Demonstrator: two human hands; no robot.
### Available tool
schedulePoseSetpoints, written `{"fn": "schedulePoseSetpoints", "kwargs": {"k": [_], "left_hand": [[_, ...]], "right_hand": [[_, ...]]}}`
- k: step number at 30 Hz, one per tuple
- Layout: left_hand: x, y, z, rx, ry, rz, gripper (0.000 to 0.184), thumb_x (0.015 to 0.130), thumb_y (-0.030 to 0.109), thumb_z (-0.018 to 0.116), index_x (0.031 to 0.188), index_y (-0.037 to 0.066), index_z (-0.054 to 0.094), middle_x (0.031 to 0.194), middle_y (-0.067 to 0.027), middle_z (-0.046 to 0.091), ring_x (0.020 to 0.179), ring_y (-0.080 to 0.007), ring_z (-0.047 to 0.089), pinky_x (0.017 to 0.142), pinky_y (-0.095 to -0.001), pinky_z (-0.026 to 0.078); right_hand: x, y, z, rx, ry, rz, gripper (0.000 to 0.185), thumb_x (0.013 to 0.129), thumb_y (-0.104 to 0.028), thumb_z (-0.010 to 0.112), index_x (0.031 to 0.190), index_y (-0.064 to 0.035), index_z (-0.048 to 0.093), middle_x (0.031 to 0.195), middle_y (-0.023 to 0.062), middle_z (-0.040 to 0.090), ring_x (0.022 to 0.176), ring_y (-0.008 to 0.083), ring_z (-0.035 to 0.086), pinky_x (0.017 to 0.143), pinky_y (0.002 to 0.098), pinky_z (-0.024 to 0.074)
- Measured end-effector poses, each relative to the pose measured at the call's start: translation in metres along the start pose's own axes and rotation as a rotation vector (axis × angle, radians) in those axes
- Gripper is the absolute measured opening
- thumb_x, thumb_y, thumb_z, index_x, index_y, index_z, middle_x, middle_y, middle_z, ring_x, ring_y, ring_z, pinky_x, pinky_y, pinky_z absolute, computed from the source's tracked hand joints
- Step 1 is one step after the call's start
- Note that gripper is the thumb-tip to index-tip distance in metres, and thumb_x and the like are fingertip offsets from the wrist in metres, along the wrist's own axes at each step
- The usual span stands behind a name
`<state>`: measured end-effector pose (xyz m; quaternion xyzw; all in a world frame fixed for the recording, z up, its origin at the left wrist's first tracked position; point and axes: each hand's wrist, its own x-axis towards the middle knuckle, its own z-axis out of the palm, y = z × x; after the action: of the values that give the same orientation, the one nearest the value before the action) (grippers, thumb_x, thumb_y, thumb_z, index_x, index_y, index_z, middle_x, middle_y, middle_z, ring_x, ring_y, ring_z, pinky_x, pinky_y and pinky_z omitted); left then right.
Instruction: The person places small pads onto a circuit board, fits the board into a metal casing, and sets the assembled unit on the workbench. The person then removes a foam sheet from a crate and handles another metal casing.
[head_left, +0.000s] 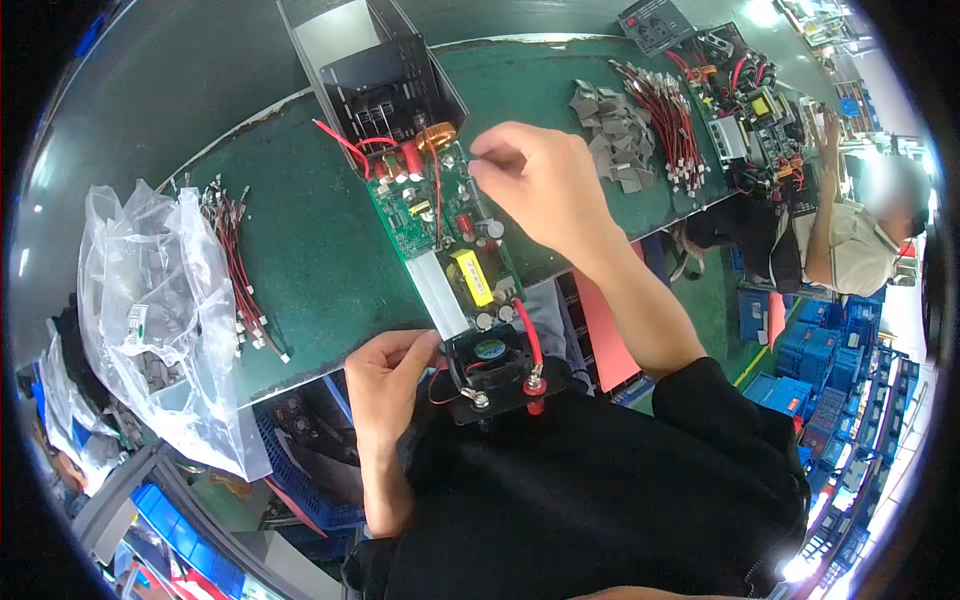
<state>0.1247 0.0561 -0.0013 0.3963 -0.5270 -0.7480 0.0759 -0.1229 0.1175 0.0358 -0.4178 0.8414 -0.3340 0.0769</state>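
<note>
1. Head view: the right hand (545, 190) has its fingers curled in and thumb drawn close, tips at the far right edge of the circuit board (440, 205); whether they pinch it, you can't tell.
2. Down at the near end, the left hand (385, 385) brings thumb and forefinger close together beside the fan (490, 350); a firm grip can't be made out either.
3. And there's the board, lengthwise between the two hands, yellow transformer (473, 277) on top, fan and black end panel (510, 392) right by the person's black top (600, 480).
4. Its far end meets the open mouth of a dark metal casing (450, 85), red wires curling up at the left.
5. Under it all, a green work surface (330, 240): a clear plastic bag (160, 310) and a wire bundle (240, 270) on the left, grey pieces (615, 135) and a second bundle of red-and-dark wires (675, 130) on the right.
6. Farther right, more electronic assemblies (760, 115), and a co-worker (850, 240) in a light top.
7. Out across the room, blue crates (805, 360) stand stacked near a yellow line on the green floor (705, 320).
</note>
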Motion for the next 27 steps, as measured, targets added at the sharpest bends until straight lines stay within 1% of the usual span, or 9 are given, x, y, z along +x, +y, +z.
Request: {"fn": "schedulePoseSetpoints", "kwargs": {"k": [1, 8, 13, 15, 17, 18, 20, 24, 27], "left_hand": [[0.0, 0.0, 0.0, 0.0, -0.001, -0.003, 0.018, 0.092, 0.007, 0.065, 0.096, -0.01, 0.069, 0.081, -0.0093, 0.07, 0.072, -0.0118, 0.065, 0.068, -0.0244, 0.053], [0.001, -0.001, -0.001, 0.022, 0.001, -0.009, 0.017, 0.092, 0.006, 0.066, 0.096, -0.01, 0.069, 0.081, -0.0091, 0.07, 0.072, -0.012, 0.065, 0.067, -0.0236, 0.052], [0.001, -0.002, -0.001, 0.024, 0.007, -0.029, 0.017, 0.092, 0.006, 0.066, 0.096, -0.01, 0.068, 0.082, -0.009, 0.07, 0.073, -0.0123, 0.066, 0.068, -0.0233, 0.052], [0.001, -0.003, -0.003, 0.045, 0.009, -0.025, 0.017, 0.093, 0.006, 0.065, 0.097, -0.01, 0.068, 0.082, -0.0091, 0.07, 0.073, -0.0121, 0.066, 0.069, -0.0234, 0.052], [0.001, -0.002, -0.001, 0.049, 0.009, -0.015, 0.018, 0.093, 0.007, 0.064, 0.097, -0.01, 0.068, 0.081, -0.0089, 0.07, 0.073, -0.0119, 0.066, 0.069, -0.0234, 0.052], [0.001, -0.003, -0.001, 0.05, 0.018, -0.004, 0.018, 0.093, 0.008, 0.064, 0.096, -0.01, 0.069, 0.08, -0.0086, 0.07, 0.071, -0.0115, 0.064, 0.067, -0.0235, 0.051], [0.001, -0.003, -0.001, 0.054, 0.03, 0.003, 0.019, 0.093, 0.009, 0.065, 0.094, -0.009, 0.069, 0.079, -0.0083, 0.069, 0.07, -0.0111, 0.063, 0.065, -0.0236, 0.05], [0.001, -0.002, -0.002, 0.071, 0.021, -0.007, 0.018, 0.093, 0.008, 0.065, 0.095, -0.009, 0.069, 0.079, -0.0082, 0.069, 0.071, -0.0114, 0.064, 0.067, -0.0236, 0.051], [0.0, -0.004, -0.002, 0.066, 0.027, -0.003, 0.017, 0.093, 0.007, 0.065, 0.097, -0.009, 0.069, 0.08, -0.0087, 0.07, 0.072, -0.0117, 0.065, 0.068, -0.0235, 0.052]], "right_hand": [[0.0, -0.002, 0.0, 0.11, -0.06, 0.09, 0.019, 0.087, -0.008, 0.066, 0.103, -0.0004, 0.068, 0.09, 0.0154, 0.073, 0.079, 0.0191, 0.072, 0.069, 0.0298, 0.0546], [-0.013, 0.007, 0.005, 0.353, -0.077, 0.174, 0.02, 0.09, -0.007, 0.061, 0.106, 0.0003, 0.068, 0.095, 0.0135, 0.073, 0.081, 0.0159, 0.069, 0.074, 0.0279, 0.0528], [-0.021, 0.011, 0.003, 0.277, -0.028, 0.049, 0.019, 0.089, -0.006, 0.062, 0.105, -0.0015, 0.071, 0.096, 0.0102, 0.071, 0.081, 0.0161, 0.066, 0.072, 0.0281, 0.0514], [-0.019, 0.033, -0.011, -0.038, 0.219, -0.109, 0.019, 0.086, -0.008, 0.066, 0.104, -0.003, 0.071, 0.095, 0.0121, 0.069, 0.084, 0.0243, 0.067, 0.075, 0.0345, 0.051], [-0.017, 0.052, -0.042, -0.333, 0.286, -0.06, 0.02, 0.084, -0.007, 0.068, 0.104, -0.0041, 0.07, 0.093, 0.0132, 0.067, 0.084, 0.0294, 0.066, 0.075, 0.0384, 0.0507], [-0.02, 0.063, -0.055, -0.335, 0.289, -0.063, 0.02, 0.084, -0.007, 0.068, 0.104, -0.0041, 0.07, 0.093, 0.0132, 0.067, 0.084, 0.0294, 0.066, 0.075, 0.0384, 0.0507], [-0.028, 0.081, -0.069, -0.451, 0.075, -0.09, 0.021, 0.082, -0.006, 0.069, 0.103, -0.0045, 0.07, 0.091, 0.0133, 0.066, 0.082, 0.0302, 0.065, 0.074, 0.0387, 0.0509], [-0.035, 0.081, -0.067, -0.331, 0.041, 0.017, 0.023, 0.08, -0.004, 0.07, 0.103, -0.0043, 0.07, 0.09, 0.0128, 0.066, 0.08, 0.0293, 0.065, 0.073, 0.0379, 0.0513], [-0.035, 0.082, -0.063, -0.263, 0.066, 0.061, 0.022, 0.08, -0.005, 0.072, 0.102, -0.003, 0.07, 0.089, 0.0116, 0.068, 0.078, 0.0247, 0.068, 0.072, 0.0334, 0.0528]]}}
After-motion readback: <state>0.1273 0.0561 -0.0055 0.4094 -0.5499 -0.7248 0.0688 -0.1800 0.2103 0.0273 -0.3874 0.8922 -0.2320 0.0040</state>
